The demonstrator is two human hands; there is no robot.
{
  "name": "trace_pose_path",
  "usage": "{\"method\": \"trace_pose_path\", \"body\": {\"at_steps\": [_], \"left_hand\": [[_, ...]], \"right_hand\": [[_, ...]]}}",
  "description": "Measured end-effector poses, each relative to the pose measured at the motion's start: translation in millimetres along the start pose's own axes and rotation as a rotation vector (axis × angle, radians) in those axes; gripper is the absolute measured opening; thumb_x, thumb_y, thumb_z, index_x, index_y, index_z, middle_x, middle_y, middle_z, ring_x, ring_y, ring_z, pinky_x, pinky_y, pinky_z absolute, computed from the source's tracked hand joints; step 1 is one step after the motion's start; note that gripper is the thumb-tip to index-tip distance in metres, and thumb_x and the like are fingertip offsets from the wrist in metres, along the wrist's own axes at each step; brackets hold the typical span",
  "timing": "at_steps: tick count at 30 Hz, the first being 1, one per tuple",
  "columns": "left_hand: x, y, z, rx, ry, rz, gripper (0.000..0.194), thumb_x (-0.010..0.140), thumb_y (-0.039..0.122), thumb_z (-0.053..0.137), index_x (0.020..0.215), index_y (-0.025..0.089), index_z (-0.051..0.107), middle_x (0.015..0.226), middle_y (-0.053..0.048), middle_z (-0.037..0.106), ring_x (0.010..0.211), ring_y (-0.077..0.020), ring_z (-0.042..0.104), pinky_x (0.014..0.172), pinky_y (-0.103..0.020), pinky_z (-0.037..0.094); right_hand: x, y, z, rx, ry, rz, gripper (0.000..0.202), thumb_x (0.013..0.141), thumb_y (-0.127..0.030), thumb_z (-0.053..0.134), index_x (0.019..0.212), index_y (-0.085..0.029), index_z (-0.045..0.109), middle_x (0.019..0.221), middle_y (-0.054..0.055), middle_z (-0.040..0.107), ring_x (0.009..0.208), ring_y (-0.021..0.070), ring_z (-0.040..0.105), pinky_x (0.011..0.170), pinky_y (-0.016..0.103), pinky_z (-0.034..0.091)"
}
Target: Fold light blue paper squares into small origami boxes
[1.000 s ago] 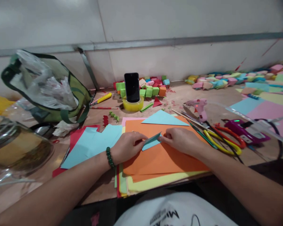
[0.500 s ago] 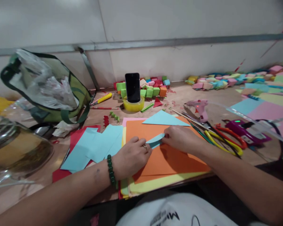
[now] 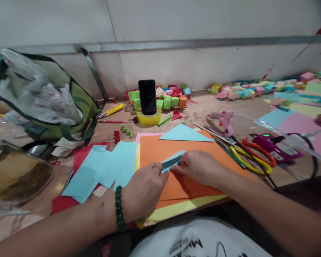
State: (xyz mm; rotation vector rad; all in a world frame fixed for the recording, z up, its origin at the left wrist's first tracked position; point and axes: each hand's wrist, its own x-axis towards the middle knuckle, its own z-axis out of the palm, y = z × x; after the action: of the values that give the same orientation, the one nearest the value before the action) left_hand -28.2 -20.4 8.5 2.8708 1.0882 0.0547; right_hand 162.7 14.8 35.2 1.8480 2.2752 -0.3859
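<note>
Both hands hold a folded blue paper strip (image 3: pixel 172 161) low over an orange sheet (image 3: pixel 200 191) on a paper stack. My left hand (image 3: pixel 147 187), with a ring and green bead bracelet, closes its fingers on the strip's left end. My right hand (image 3: pixel 196 165) pinches the strip's right end, its fingertips partly hidden. Just beyond the hands lies a blue paper triangle (image 3: pixel 186 134) on the orange sheet. Several blue paper rectangles (image 3: pixel 107 166) overlap a red sheet (image 3: pixel 62 202) to the left.
A phone (image 3: pixel 147 97) stands in a yellow tape roll (image 3: pixel 149 117) before folded paper cubes (image 3: pixel 167 102). Scissors (image 3: pixel 250 160), a pink glue gun (image 3: pixel 223 119) and a purple power strip (image 3: pixel 276 148) lie right. Left are a green bag (image 3: pixel 81 107) and a glass jar (image 3: pixel 18 175).
My right hand has moved slightly down and left with the strip, which now lies lower against the orange sheet. The view has shifted slightly; a person's hand shows at the right edge.
</note>
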Motion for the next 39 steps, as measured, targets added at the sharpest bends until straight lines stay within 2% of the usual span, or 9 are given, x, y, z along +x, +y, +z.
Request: {"method": "trace_pose_path", "body": {"at_steps": [4,11,16,19,23,27,32,36,39], "left_hand": [[-1.3,-0.7,-0.7,-0.022,-0.018,-0.003,0.022,0.085,0.011,0.040,0.097,0.014,0.059,0.087,-0.011,0.057,0.075,-0.0214,0.052,0.061,-0.033,0.049],[-3.7,3.4,-12.7,-0.099,-0.085,-0.044,0.020,0.078,0.009,0.045,0.090,0.013,0.061,0.091,-0.013,0.060,0.082,-0.0237,0.056,0.067,-0.035,0.052],[-6.4,-0.6,-9.3,-0.157,-0.083,-0.084,0.017,0.077,0.010,0.045,0.080,0.014,0.061,0.086,-0.011,0.062,0.081,-0.0214,0.059,0.069,-0.032,0.051],[-2.6,-7.6,-4.7,-0.149,0.017,-0.114,0.015,0.080,0.016,0.045,0.071,0.017,0.057,0.079,-0.006,0.060,0.071,-0.0186,0.058,0.062,-0.030,0.048],[8.2,-17.7,-2.4,-0.101,0.214,-0.186,0.013,0.078,0.031,0.053,0.073,0.019,0.053,0.074,-0.003,0.058,0.068,-0.0185,0.056,0.057,-0.030,0.043],[15.8,-23.7,1.3,-0.126,0.334,-0.247,0.027,0.080,0.042,0.058,0.093,0.018,0.059,0.089,-0.005,0.061,0.078,-0.0199,0.058,0.062,-0.030,0.044],[17.5,-28.0,10.8,-0.111,0.200,-0.049,0.023,0.090,0.021,0.043,0.088,0.020,0.067,0.080,-0.005,0.064,0.075,-0.0176,0.058,0.065,-0.028,0.042],[19.2,-33.2,11.8,-0.316,0.219,-0.208,0.020,0.088,0.021,0.047,0.079,0.017,0.064,0.074,-0.003,0.065,0.069,-0.0156,0.059,0.063,-0.026,0.041],[22.0,-37.3,11.5,-0.490,0.242,-0.331,0.015,0.083,0.019,0.050,0.094,0.018,0.060,0.071,0.000,0.065,0.064,-0.0140,0.058,0.060,-0.024,0.041]], "right_hand": [[12.1,-2.1,-7.5,0.009,-0.118,-0.027,0.049,0.076,-0.062,0.049,0.063,-0.018,0.065,0.057,0.007,0.060,0.050,0.0164,0.053,0.047,0.026,0.027],[34.9,44.6,-13.5,0.088,-0.221,-0.010,0.045,0.074,-0.056,0.053,0.053,-0.016,0.058,0.049,0.004,0.055,0.046,0.0140,0.049,0.045,0.026,0.028],[23.6,60.3,-18.9,0.222,-0.341,0.063,0.047,0.078,-0.056,0.050,0.057,-0.015,0.059,0.046,0.003,0.054,0.043,0.0138,0.051,0.047,0.026,0.035],[13.2,60.1,-18.6,0.123,-0.164,0.001,0.040,0.078,-0.052,0.052,0.067,-0.016,0.063,0.055,0.003,0.059,0.052,0.0155,0.054,0.050,0.026,0.034],[12.1,49.2,-8.6,0.139,0.173,-0.100,0.046,0.073,-0.046,0.063,0.113,-0.024,0.061,0.086,0.003,0.066,0.069,0.0165,0.058,0.060,0.025,0.037],[19.1,34.9,-0.3,0.145,0.191,-0.283,0.024,0.083,-0.021,0.048,0.093,-0.022,0.070,0.090,0.005,0.062,0.076,0.0152,0.058,0.065,0.023,0.038],[22.3,31.0,7.2,0.048,0.211,-0.363,0.032,0.083,-0.012,0.043,0.093,-0.022,0.072,0.088,0.005,0.062,0.073,0.0142,0.057,0.061,0.023,0.035],[25.9,39.8,17.3,0.196,0.364,-0.280,0.024,0.081,-0.021,0.056,0.104,-0.021,0.064,0.089,0.004,0.063,0.070,0.0139,0.058,0.060,0.023,0.037],[22.0,39.8,20.5,0.282,0.523,-0.235,0.017,0.081,-0.026,0.060,0.096,-0.019,0.061,0.081,0.002,0.063,0.063,0.0128,0.055,0.057,0.023,0.038]]}}
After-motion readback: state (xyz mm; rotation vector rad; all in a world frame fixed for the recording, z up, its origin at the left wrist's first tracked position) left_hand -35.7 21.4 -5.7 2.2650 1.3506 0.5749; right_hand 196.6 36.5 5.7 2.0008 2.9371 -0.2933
